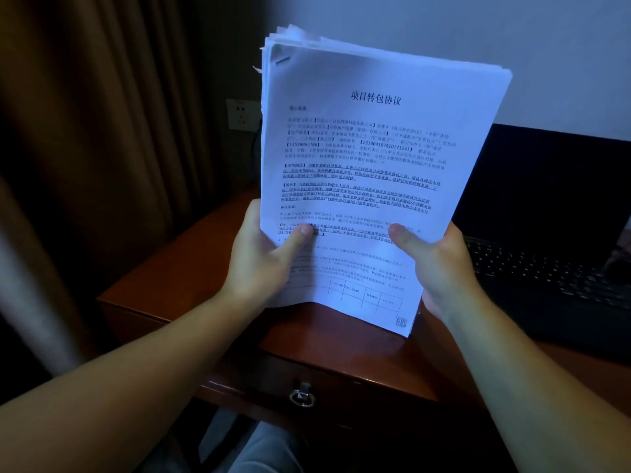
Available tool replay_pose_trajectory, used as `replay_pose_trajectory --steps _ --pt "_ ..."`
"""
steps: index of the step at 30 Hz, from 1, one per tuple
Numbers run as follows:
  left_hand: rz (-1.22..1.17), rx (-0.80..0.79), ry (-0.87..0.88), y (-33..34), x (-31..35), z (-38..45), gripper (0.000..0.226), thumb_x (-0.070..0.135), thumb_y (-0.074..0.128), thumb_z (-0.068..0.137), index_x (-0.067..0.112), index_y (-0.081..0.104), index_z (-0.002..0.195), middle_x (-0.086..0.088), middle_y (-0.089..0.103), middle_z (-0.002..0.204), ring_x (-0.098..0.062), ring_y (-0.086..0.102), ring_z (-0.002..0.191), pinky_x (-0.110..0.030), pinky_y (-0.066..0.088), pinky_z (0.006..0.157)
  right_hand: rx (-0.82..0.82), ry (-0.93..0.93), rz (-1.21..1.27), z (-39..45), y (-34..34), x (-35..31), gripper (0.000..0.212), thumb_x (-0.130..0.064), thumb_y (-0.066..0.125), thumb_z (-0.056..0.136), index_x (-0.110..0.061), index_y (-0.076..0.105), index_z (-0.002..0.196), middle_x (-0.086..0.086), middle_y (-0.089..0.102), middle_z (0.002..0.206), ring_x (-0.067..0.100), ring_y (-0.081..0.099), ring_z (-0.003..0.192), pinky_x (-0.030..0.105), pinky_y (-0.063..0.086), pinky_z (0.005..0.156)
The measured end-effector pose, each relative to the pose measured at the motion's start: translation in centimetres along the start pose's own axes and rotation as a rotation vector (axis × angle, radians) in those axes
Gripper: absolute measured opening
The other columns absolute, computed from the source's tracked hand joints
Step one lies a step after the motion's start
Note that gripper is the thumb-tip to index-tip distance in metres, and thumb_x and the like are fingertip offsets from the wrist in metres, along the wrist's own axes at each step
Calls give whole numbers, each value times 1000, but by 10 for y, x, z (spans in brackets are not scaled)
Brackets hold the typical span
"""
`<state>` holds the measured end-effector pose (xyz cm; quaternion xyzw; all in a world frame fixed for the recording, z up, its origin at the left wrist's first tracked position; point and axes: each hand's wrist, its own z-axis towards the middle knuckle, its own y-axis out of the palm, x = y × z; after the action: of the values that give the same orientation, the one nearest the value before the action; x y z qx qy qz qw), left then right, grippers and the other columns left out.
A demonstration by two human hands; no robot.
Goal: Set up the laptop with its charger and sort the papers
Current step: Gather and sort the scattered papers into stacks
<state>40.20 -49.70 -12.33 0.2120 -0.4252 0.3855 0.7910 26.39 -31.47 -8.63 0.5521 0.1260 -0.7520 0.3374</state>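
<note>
A thick stack of printed white papers (pixel 368 158) stands upright above the desk, its top sheet covered in text with a table and QR code at the bottom. My left hand (pixel 263 257) grips the stack's lower left edge, thumb on the front. At the lower right edge my right hand (pixel 440 264) grips it the same way. An open black laptop (pixel 553 233) sits on the desk to the right, its screen dark and keyboard visible. No charger is visible; a dark cable hangs below the wall socket (pixel 243 115).
The reddish wooden desk (pixel 170 278) has a drawer with a metal ring pull (pixel 302 397) at the front. Brown curtains (pixel 102 148) hang on the left. A pale wall lies behind the desk.
</note>
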Motion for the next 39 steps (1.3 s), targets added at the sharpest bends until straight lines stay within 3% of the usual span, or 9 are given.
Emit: replay_pose_trajectory --steps 5,10,13,17,21,24,28,34,39 --pt "16 -48 -41 -5 5 3 51 37 80 82 23 57 125 -4 68 129 -18 66 120 -54 51 104 -24 12 -5 0 -2 0 31 -19 76 77 -48 77 88 -11 78 105 12 75 98 22 60 74" --pt "-99 -144 -45 -15 24 19 98 62 89 67 1 52 134 -12 69 130 -27 68 120 -50 56 101 -24 0 8 -2 -3 5 31 -19 76 77 -48 78 90 -11 78 105 11 75 100 21 59 75" --pt "-168 -192 -54 -15 39 32 108 61 89 65 1 41 141 -16 63 136 -29 65 124 -45 57 97 -9 -9 10 -1 -3 5 31 -19 76 76 -46 78 90 -9 79 106 13 75 100 23 59 76" --pt "-209 -184 -51 -17 51 45 91 44 90 73 7 42 141 -6 68 132 -25 67 122 -39 58 93 -24 -11 4 0 -5 4 35 -4 79 83 -39 78 91 -7 79 105 14 75 98 22 59 75" --pt "-166 -162 -54 -12 54 50 61 20 68 87 11 41 141 -3 66 131 -25 66 122 -45 58 97 -45 -17 -12 5 -7 -5 30 -2 78 83 -26 74 102 -5 79 104 15 76 97 24 59 74" --pt "-176 -139 -43 -11 57 51 63 13 61 86 3 38 144 -9 63 134 -21 66 120 -35 56 95 -49 -59 20 10 -5 -14 29 -6 79 82 -27 73 101 -7 79 102 12 76 94 21 59 71" --pt "-222 -150 -38 -7 62 53 68 20 64 90 2 34 148 -17 56 146 -29 60 130 -46 52 106 -28 -55 8 12 -4 -12 33 -3 77 85 -23 68 109 -9 79 102 11 76 95 21 59 72" --pt "-191 -161 -25 -7 55 46 74 28 74 86 4 37 146 -13 61 140 -26 64 126 -42 56 99 17 2 -9 1 -8 13 32 0 76 85 -24 71 105 -8 79 103 11 75 96 20 58 72" --pt "-154 -184 -3 -9 44 40 70 22 76 89 0 38 143 -18 61 139 -30 64 126 -46 56 99 12 10 1 -1 -8 16 33 1 74 87 -27 71 104 -9 79 103 9 75 96 17 57 72"
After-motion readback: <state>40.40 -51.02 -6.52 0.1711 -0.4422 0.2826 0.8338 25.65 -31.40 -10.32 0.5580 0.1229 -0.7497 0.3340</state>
